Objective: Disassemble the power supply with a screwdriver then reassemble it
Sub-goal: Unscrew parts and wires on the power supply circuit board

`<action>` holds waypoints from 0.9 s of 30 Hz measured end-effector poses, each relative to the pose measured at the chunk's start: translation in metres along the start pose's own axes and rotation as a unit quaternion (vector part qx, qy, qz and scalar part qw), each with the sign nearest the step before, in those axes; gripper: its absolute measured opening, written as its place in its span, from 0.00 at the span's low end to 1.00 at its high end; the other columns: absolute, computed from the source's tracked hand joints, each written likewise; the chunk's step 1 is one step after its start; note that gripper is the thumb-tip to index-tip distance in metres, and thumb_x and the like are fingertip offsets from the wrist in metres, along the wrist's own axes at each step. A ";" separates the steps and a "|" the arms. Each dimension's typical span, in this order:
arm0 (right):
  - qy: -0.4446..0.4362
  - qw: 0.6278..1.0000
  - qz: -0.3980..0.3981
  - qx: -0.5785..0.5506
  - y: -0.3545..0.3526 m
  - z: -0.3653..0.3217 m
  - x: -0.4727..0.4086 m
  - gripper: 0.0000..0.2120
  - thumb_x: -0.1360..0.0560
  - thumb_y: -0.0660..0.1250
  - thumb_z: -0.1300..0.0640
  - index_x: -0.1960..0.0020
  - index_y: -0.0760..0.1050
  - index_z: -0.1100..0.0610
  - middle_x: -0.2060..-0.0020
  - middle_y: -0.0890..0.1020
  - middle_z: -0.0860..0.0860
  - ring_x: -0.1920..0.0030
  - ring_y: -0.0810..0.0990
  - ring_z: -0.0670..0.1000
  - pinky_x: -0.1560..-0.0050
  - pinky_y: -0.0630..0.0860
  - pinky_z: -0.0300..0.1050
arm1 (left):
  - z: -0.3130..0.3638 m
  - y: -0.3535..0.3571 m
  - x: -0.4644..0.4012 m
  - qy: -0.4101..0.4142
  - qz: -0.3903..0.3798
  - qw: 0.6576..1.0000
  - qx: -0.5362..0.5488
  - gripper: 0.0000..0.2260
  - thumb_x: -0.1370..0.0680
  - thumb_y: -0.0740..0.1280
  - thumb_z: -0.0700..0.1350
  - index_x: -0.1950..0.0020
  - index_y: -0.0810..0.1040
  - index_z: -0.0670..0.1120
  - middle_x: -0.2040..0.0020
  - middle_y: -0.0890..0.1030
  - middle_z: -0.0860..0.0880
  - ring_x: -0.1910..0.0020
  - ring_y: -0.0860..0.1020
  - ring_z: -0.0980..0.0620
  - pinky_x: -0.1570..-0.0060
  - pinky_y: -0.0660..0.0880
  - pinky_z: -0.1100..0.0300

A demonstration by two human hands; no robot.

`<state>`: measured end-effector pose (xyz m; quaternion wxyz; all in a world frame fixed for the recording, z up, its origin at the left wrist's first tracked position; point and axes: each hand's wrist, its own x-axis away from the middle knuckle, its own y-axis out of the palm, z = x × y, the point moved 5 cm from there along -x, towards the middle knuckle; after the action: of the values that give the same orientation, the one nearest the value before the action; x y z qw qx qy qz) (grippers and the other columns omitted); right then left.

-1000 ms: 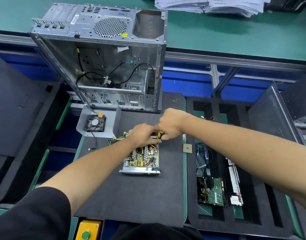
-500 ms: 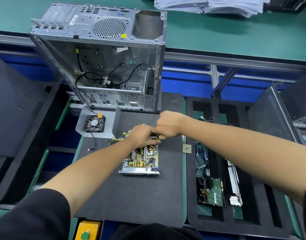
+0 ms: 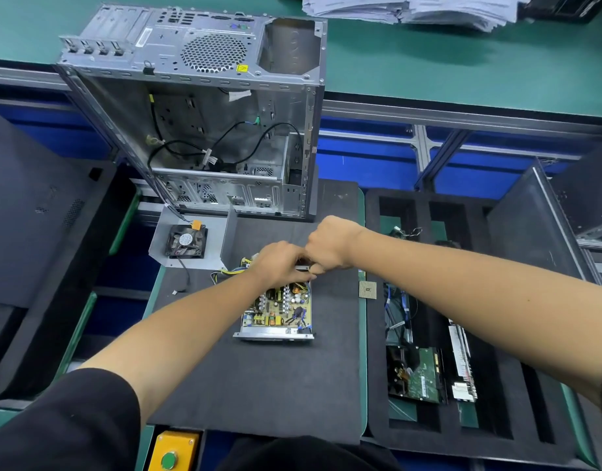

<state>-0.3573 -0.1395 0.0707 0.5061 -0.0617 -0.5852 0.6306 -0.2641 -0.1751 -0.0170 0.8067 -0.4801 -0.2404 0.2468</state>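
The opened power supply (image 3: 278,312) lies on the black mat (image 3: 258,385), its circuit board bare and yellow wires trailing off its far left corner. My left hand (image 3: 280,263) lies over the unit's far end, fingers curled on its far edge. Just to the right, touching those fingers, my right hand (image 3: 330,246) is a fist around the screwdriver. The tool is almost wholly hidden; only a short grey bit (image 3: 303,266) shows between the hands. The removed metal cover with its black fan (image 3: 187,240) lies to the far left of the mat.
An empty computer case (image 3: 207,130) stands behind the mat. A small CPU chip (image 3: 367,289) lies at the mat's right edge. The black foam tray (image 3: 496,419) on the right holds a hard drive (image 3: 418,379) and memory sticks (image 3: 462,365). A yellow button box (image 3: 173,450) sits at the near edge.
My right fist has shifted slightly away from me and closed over the screwdriver's yellow and black handle, which no longer shows. My left hand has stayed on the power supply.
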 end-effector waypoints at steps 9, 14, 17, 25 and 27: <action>-0.119 0.987 0.006 0.109 -0.003 0.005 0.000 0.15 0.17 0.56 0.46 0.46 0.77 0.54 0.58 0.84 0.52 0.63 0.77 0.56 0.50 0.80 0.50 | -0.001 0.001 -0.001 -0.004 -0.013 1.000 -0.021 0.14 0.27 0.73 0.63 0.47 0.85 0.56 0.59 0.85 0.49 0.55 0.82 0.43 0.58 0.78 0.51; -0.080 0.995 0.019 0.060 0.001 0.006 0.000 0.19 0.17 0.56 0.42 0.49 0.78 0.55 0.59 0.83 0.52 0.63 0.76 0.57 0.57 0.77 0.47 | 0.002 -0.002 0.000 0.013 0.020 1.000 -0.017 0.14 0.27 0.75 0.61 0.48 0.85 0.55 0.61 0.84 0.49 0.56 0.82 0.42 0.62 0.72 0.54; -0.030 0.999 0.020 0.020 0.007 0.007 0.000 0.21 0.18 0.55 0.41 0.55 0.77 0.55 0.64 0.79 0.51 0.65 0.73 0.56 0.66 0.67 0.45 | 0.003 -0.002 0.000 0.016 0.017 1.000 -0.012 0.13 0.27 0.75 0.61 0.48 0.85 0.55 0.65 0.81 0.52 0.56 0.81 0.42 0.62 0.71 0.54; 0.126 0.982 0.000 -0.143 0.012 0.002 0.010 0.21 0.20 0.57 0.45 0.67 0.62 0.55 0.69 0.66 0.51 0.69 0.68 0.55 0.68 0.62 0.46 | 0.004 -0.002 0.002 0.021 0.012 1.000 -0.004 0.11 0.27 0.75 0.60 0.53 0.82 0.55 0.74 0.67 0.58 0.61 0.79 0.44 0.65 0.74 0.53; 0.144 0.977 -0.015 -0.157 0.012 0.001 0.011 0.20 0.20 0.56 0.45 0.66 0.63 0.55 0.67 0.70 0.52 0.71 0.66 0.53 0.69 0.61 0.45 | 0.004 -0.002 0.003 0.018 0.012 1.000 -0.005 0.11 0.27 0.75 0.60 0.54 0.82 0.54 0.74 0.68 0.58 0.61 0.79 0.44 0.65 0.73 0.53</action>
<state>-0.3698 -0.1295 0.0673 0.5782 -0.2217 -0.5989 0.5078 -0.2642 -0.1718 -0.0128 0.8052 -0.4917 -0.2216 0.2466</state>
